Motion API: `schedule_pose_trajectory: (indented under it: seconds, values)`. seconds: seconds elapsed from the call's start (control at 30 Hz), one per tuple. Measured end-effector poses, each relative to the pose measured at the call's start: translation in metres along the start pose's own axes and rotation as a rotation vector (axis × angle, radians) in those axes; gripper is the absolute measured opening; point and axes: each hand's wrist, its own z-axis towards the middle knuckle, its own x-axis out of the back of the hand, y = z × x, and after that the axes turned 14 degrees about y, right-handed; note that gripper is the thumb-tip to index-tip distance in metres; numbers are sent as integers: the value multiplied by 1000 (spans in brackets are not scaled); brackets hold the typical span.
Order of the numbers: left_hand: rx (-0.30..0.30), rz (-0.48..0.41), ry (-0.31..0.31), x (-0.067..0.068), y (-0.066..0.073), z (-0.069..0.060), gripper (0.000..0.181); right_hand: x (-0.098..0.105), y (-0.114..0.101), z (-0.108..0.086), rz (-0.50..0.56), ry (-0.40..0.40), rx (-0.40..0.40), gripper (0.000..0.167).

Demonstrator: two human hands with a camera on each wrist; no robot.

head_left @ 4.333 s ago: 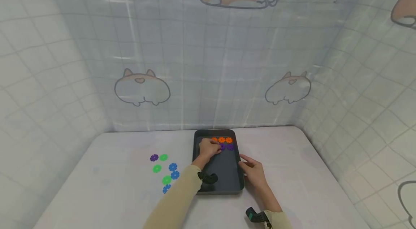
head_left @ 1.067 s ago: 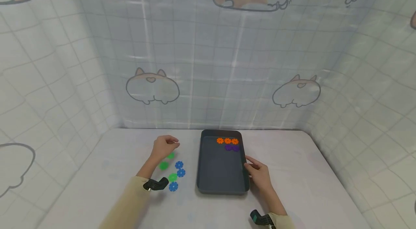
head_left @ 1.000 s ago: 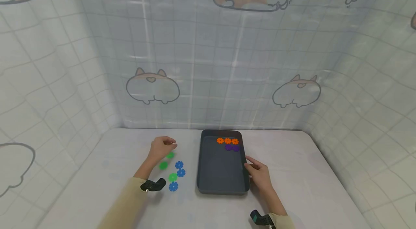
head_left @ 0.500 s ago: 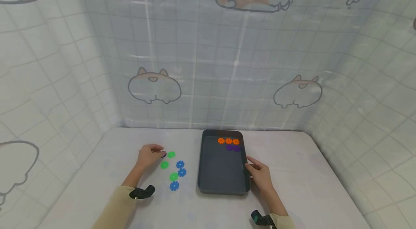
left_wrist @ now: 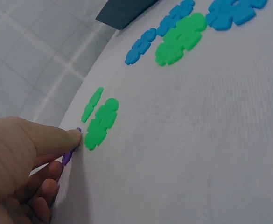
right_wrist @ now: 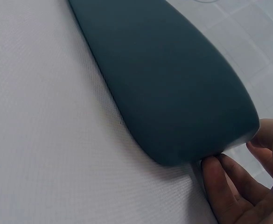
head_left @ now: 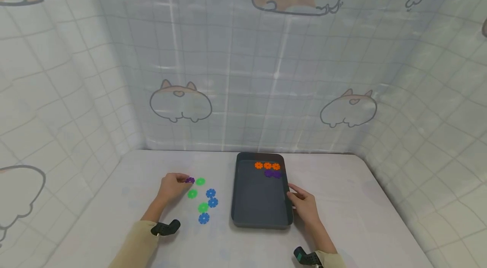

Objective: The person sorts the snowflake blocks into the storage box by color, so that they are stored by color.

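Purple flower disc [head_left: 190,180] located on the person's left, well apart from the tray; it is pinched at the edge by the left hand [head_left: 172,187], thumb and finger closed together on it; whether it touches the table [head_left: 342,209] cannot be determined. A first green disc [head_left: 200,181] lies just beside it; a second green disc [head_left: 192,193] lies nearer the person; a third green disc [head_left: 203,207] lies among three blue discs [head_left: 213,202].

Right hand [head_left: 305,205] grips the right side of the dark tray [head_left: 256,204], thumb at the rim and fingers against the outside, the gap spanned by the tray wall; inside, at the far right, three orange discs [head_left: 268,165] form a row; two purple discs [head_left: 277,174] lie directly below it, nearer the person.

Light sleeves [head_left: 133,244] and dark wrist devices [head_left: 165,228] noted on both arms; a curtain [head_left: 243,90] with cartoon animals stands behind.
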Motion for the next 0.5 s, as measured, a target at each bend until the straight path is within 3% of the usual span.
schedule_pose_trajectory:
  seconds: [0.27, 0.4, 0.5]
  values:
    - [2, 36, -24, 2, 2, 2, 37, -1, -1, 0, -9, -4, 12, 38]
    - [-17, 61, -4, 2, 5, 3, 32, 0, -1, 0, -5, -5, 8, 39]
    - [-41, 32, 23, 1, 11, 4, 28, 0, -1, 1, -2, 1, 4, 39]
